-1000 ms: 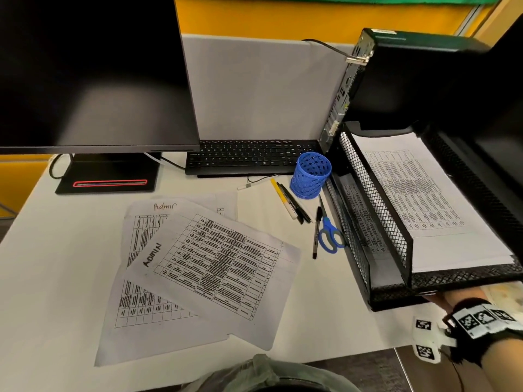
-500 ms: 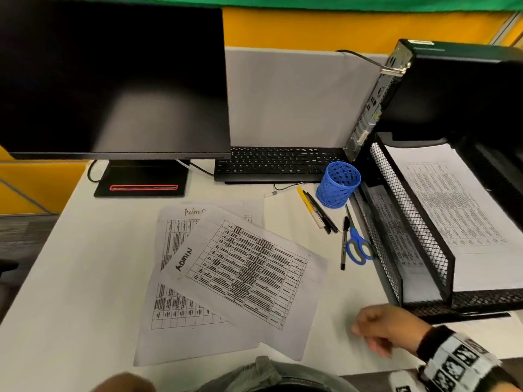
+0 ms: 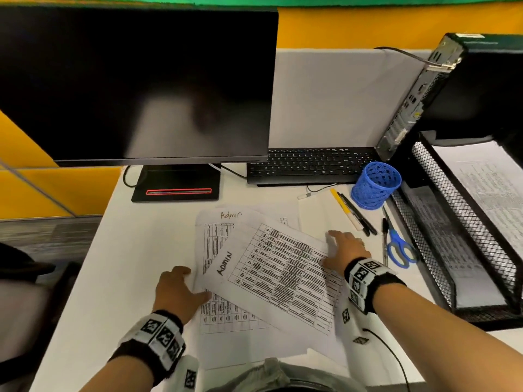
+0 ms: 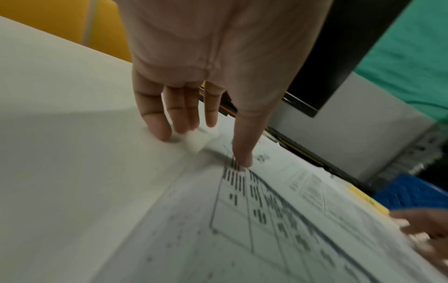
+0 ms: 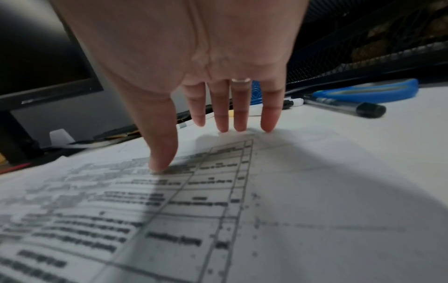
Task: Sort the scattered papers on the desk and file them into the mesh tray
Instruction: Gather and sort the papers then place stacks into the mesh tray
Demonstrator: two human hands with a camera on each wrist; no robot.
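Note:
Printed sheets lie overlapped on the white desk; the top sheet (image 3: 280,273) is marked "ADMIN" and lies askew over a second sheet (image 3: 215,230) headed "Admin". My left hand (image 3: 178,287) rests with straight fingers on the left edge of the pile, its thumb (image 4: 244,153) pressing the print. At the right edge my right hand (image 3: 343,250) lies flat, fingers spread and its thumb (image 5: 162,153) on the top sheet (image 5: 169,220). The black mesh tray (image 3: 441,230) stands at the right with papers (image 3: 492,188) on its upper tier.
A black monitor (image 3: 135,80) stands at the back left, a keyboard (image 3: 308,165) behind the papers. A blue mesh pen cup (image 3: 376,185), several pens (image 3: 353,213) and blue scissors (image 3: 399,247) lie between the papers and the tray. A computer tower (image 3: 467,89) stands behind the tray.
My right hand has come from under the tray's front to the right edge of the pile. The left hand has come into view onto the left edge. The view has shifted left.

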